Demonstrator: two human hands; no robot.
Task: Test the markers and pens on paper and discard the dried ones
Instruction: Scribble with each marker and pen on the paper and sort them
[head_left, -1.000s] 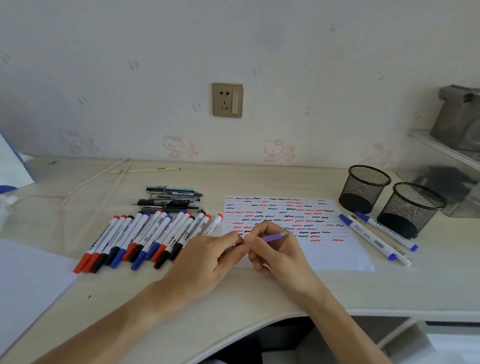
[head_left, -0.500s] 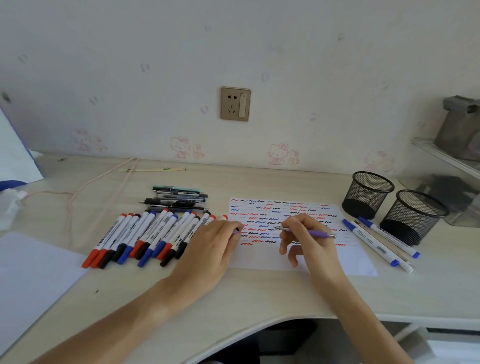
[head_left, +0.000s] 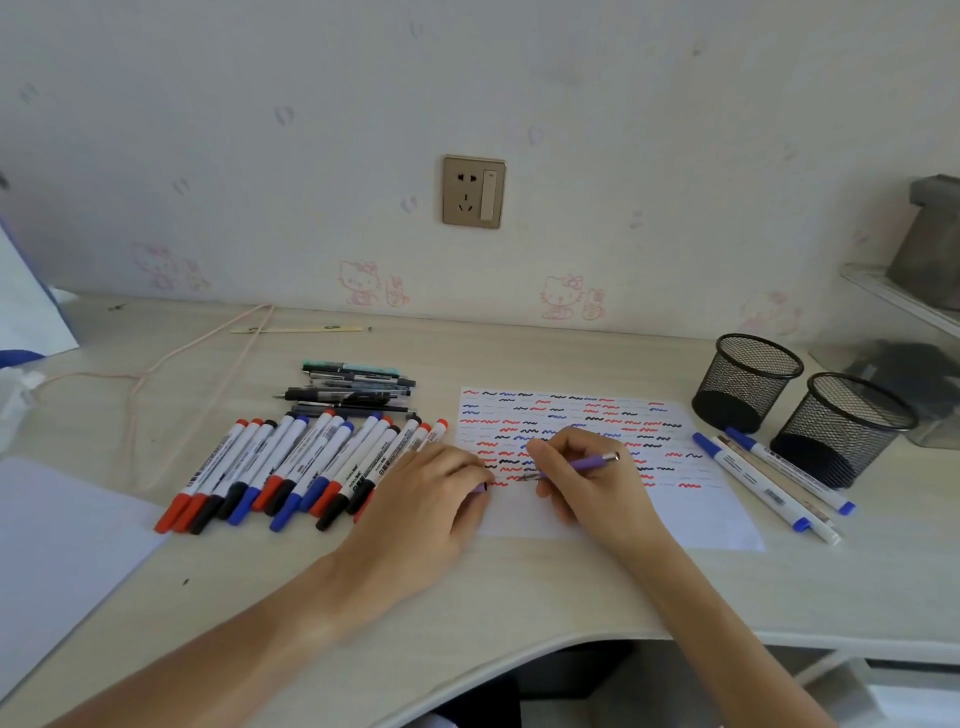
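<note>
Purple pen (head_left: 587, 462) in right hand (head_left: 592, 483), nib on paper (head_left: 722, 525).

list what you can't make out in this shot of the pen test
Head view only:
- Purple pen: the right hand covers its grip, and any fresh line at its tip is too small to read.
- Left hand: a purple bit, maybe the cap, peeks out at its fingertips, mostly hidden.
- Marker labels: print too small.
- Mesh cups: contents hidden by the dark mesh.
- Grey box: cut off by the right edge.
</note>
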